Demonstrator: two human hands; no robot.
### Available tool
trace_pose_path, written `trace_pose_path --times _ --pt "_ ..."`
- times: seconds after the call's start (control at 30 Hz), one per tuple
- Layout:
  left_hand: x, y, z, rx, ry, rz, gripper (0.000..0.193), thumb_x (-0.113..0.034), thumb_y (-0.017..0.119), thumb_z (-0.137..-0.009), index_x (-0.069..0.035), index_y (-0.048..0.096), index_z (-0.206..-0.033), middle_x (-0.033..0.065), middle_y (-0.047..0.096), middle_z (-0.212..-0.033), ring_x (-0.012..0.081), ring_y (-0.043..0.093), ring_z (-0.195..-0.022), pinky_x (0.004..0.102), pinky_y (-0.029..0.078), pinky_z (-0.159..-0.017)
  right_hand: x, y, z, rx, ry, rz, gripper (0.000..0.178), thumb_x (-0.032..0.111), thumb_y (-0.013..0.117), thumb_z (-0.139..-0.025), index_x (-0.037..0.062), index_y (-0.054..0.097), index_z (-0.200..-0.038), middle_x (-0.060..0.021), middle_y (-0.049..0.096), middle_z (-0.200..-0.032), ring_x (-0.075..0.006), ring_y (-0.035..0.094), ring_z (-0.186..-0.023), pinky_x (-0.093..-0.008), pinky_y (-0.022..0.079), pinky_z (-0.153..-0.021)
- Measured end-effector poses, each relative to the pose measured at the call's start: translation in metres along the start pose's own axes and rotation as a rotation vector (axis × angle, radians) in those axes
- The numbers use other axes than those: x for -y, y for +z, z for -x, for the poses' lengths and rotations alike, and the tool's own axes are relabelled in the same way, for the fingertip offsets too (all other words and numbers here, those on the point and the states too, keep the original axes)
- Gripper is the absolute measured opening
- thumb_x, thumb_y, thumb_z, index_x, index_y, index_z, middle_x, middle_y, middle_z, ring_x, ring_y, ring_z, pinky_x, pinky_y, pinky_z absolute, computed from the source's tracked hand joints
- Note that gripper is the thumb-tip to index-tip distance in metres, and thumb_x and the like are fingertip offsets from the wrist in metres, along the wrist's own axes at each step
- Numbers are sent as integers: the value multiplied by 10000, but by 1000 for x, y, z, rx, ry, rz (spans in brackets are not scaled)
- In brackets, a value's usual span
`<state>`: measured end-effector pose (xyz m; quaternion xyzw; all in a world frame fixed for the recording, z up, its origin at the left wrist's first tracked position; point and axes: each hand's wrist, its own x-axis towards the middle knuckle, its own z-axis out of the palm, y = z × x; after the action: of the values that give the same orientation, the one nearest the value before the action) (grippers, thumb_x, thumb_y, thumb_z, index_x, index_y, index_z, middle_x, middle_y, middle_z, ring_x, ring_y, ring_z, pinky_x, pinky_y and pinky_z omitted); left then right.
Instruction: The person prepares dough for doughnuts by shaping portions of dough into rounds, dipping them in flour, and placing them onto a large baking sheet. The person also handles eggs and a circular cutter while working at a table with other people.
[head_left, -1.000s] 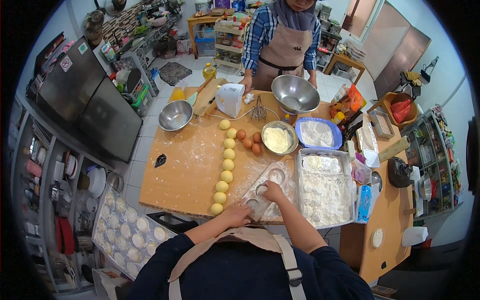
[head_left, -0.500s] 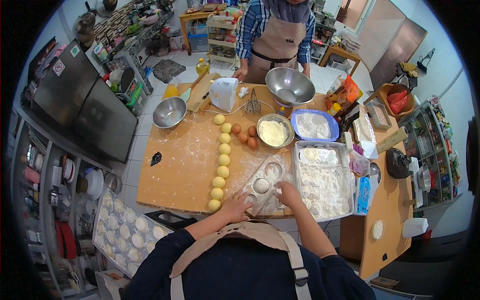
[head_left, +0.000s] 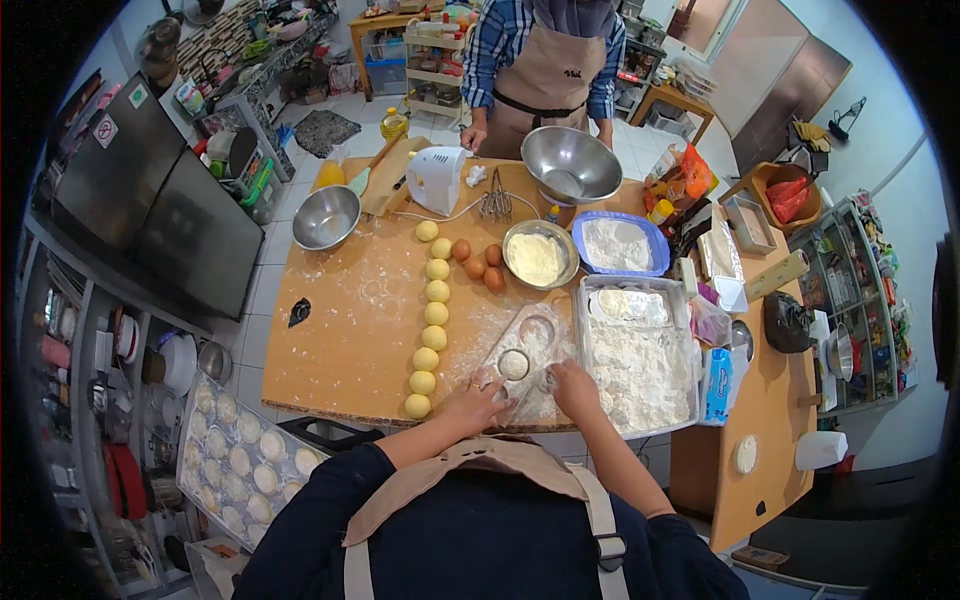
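A flour-dusted, pale triangular mould with round openings (head_left: pixel 541 352) lies near the table's front edge. A round piece of dough (head_left: pixel 514 364) sits in its middle opening. My left hand (head_left: pixel 474 404) rests on the mould's near left part, fingers stretched out and apart, partly covering it. On the other side, my right hand (head_left: pixel 574 388) is closed, its fingers bent together beside the mould's right edge; whatever they pinch is hidden. Left of the mould runs a row of yellow dough balls (head_left: pixel 437 291). A large tray of flour (head_left: pixel 640 430) with dusted pieces stands right of my right hand.
Brown eggs (head_left: pixel 475 268), a bowl of pale powder (head_left: pixel 540 255) and a blue tray of flour (head_left: pixel 619 242) stand farther back. Another tray of dough rounds (head_left: pixel 240 460) is at lower left. Across the table a person (head_left: pixel 545 80) stands by a steel bowl (head_left: pixel 571 165) and hand mixer (head_left: pixel 436 178).
The view has shifted slightly, so the table sits a little higher and farther left. My left fingers have moved a little on the mould; my right hand has drawn closed beside it.
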<state>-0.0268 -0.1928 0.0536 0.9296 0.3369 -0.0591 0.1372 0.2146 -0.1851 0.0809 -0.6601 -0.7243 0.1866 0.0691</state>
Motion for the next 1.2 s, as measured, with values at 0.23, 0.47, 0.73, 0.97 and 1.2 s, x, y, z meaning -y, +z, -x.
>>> trace_pose_path --times 0.23,0.47,0.73,0.97,1.2 --pt "0 9 -5 38 -39 91 560 -342 591 -851 -361 438 -1390 97 304 -1496 471 269 -1347 585 315 -1044 48 -8 -39 53 -151 20 272 31 607 -740 92 636 -1004 -156 578 -981 -343 600 -944 -441 497 -776" --pt "2 13 -5 20 -15 58 542 -318 560 -864 -344 439 -1392 95 315 -1488 467 255 -1354 580 318 -1044 55 4 -53 190 -178 114 235 10 583 -747 73 628 -968 -161 575 -994 -331 605 -967 -448 501 -778" --pt "2 10 -8 18 17 49 567 -323 582 -853 -337 429 -1399 104 333 -1469 481 263 -1343 583 301 -1054 49 14 -52 108 -198 34 184 2 560 -757 65 610 -922 -170 561 -973 -344 600 -937 -448 508 -761" --pt "8 24 -7 2 23 41 636 -378 657 -805 -334 430 -1397 105 348 -1452 466 267 -1345 586 273 -1069 56 14 -52 95 -191 37 198 -8 537 -768 70 611 -934 -170 557 -971 -347 598 -937 -450 511 -767" --pt "1 5 -8 73 -10 83 622 -383 660 -808 -323 447 -1389 111 327 -1469 473 259 -1347 591 294 -1057 52 15 -50 111 -173 61 229 10 554 -780 78 617 -989 -165 548 -1011 -337 597 -948 -438 522 -766"
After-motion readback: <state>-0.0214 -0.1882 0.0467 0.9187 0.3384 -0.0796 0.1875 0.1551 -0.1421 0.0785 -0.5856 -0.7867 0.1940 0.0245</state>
